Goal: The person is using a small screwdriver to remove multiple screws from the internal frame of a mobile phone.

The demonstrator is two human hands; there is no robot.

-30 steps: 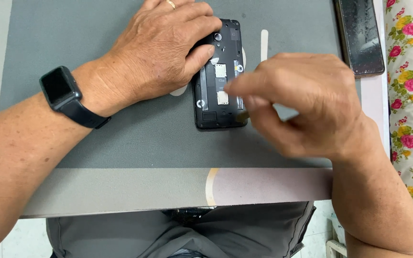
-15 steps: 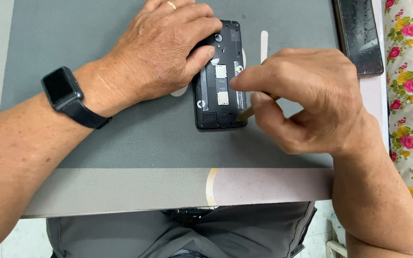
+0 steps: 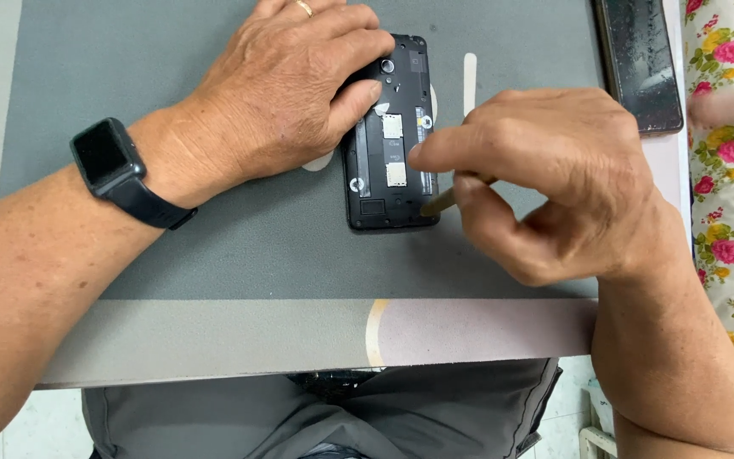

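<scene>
— Where did we have the phone?

— The opened black smartphone (image 3: 388,136), its back cover off and its card slots showing, lay flat on the grey work mat (image 3: 214,255), near the far edge. Our left hand (image 3: 286,93) lay over its left side, fingers curled loosely and the thumb pressing the body, as we judged it, so the phone would not slide.

— And the right?

— Our right hand (image 3: 554,183) pinched a thin tan prying tool (image 3: 445,200) between thumb and forefinger, the other fingers tucked in. Its tip met the phone's lower right edge, low and slanted, seemingly to get into the seam.

— Anything else close by?

— A white plastic stick (image 3: 469,81) lay just beyond the right hand, and a dark flat panel (image 3: 639,59) rested at the mat's far right corner, both apart from the phone. We wore a black smartwatch (image 3: 108,161) on the left wrist.
</scene>
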